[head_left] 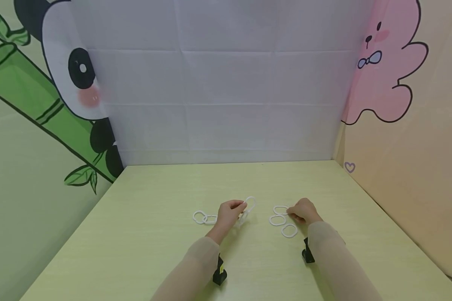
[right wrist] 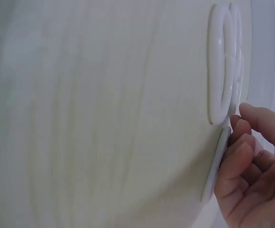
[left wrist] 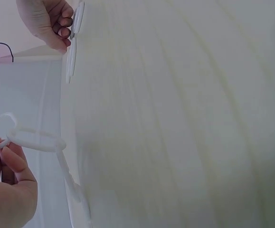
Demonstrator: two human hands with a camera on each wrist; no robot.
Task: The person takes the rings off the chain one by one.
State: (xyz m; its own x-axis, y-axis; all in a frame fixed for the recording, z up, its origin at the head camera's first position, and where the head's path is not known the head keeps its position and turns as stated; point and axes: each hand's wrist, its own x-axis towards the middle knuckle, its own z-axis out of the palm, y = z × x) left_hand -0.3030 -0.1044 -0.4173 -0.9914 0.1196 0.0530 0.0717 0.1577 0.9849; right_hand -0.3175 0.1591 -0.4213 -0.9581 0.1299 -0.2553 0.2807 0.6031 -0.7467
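Observation:
My left hand [head_left: 227, 213] is raised over the table and pinches a white ring [left wrist: 3, 114] between thumb and fingertips. From it hangs a chain: a second white ring [left wrist: 37, 144] is linked through, and further links [head_left: 193, 216] lie on the table to the left, partly behind the hand. My right hand [head_left: 303, 211] is down at the tabletop on the right, fingers curled, thumb and fingertips gripping the edge of a loose white ring [head_left: 274, 210]. In the right wrist view another white ring [right wrist: 217, 61] lies flat just beyond the fingertips.
Two more loose rings, a middle one [head_left: 277, 225] and a nearer one [head_left: 289, 237], lie beside the right hand. The pale wooden table [head_left: 135, 251] ends at a white cloth backdrop [head_left: 226, 125]. A cartoon-printed wall [head_left: 399, 167] borders the right.

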